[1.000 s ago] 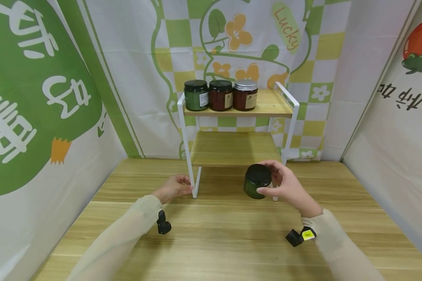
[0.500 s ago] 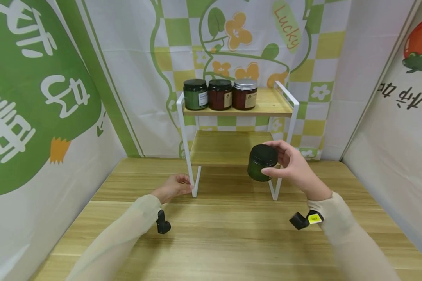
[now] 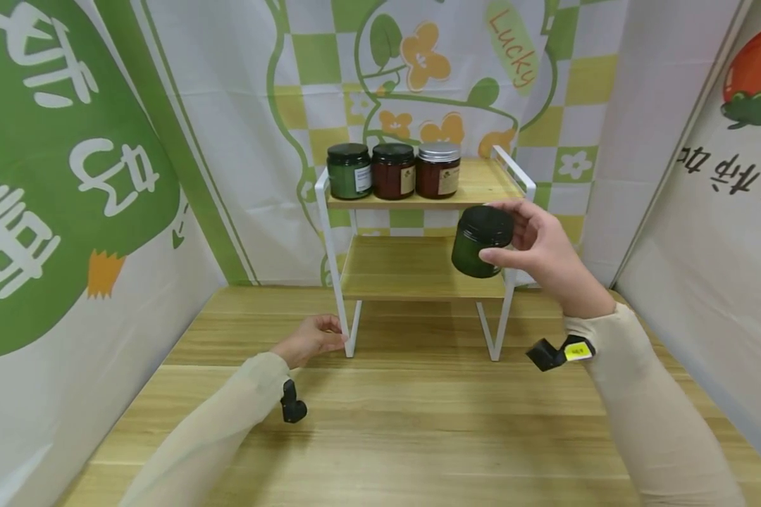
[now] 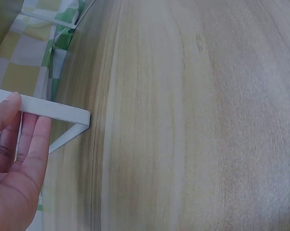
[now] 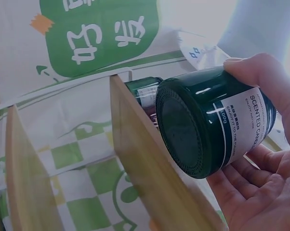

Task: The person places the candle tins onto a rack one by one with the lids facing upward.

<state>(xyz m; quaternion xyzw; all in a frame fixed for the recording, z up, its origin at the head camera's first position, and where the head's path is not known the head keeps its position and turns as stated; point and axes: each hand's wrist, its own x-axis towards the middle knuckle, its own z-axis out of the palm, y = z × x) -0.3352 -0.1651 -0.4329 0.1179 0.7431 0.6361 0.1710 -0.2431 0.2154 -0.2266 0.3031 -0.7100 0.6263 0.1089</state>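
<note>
My right hand [image 3: 542, 250] grips a dark green scented candle jar [image 3: 478, 246] with a black lid, thumb on one side and fingers on the other. The jar hangs in the air in front of the shelf rack, just below its top board [image 3: 485, 179]. The right wrist view shows the white label of the candle jar [image 5: 239, 122] reading "SCENTED CAND". With thumb and fingers, my left hand [image 3: 313, 339] pinches the rack's white front left leg [image 4: 63, 111] near the tabletop.
On the left of the top board stand a green jar [image 3: 349, 172], a brown-red jar with a black lid [image 3: 393, 172] and a brown-red jar with a silver lid [image 3: 438, 171]. Below is a wooden middle board [image 3: 412, 267]. Printed cloth [image 3: 228, 105] hangs around the wooden table [image 3: 380, 429].
My right hand has lifted the candle jar from near the rack's foot to just below the top board, slightly rightward. My left hand has stayed on the leg.
</note>
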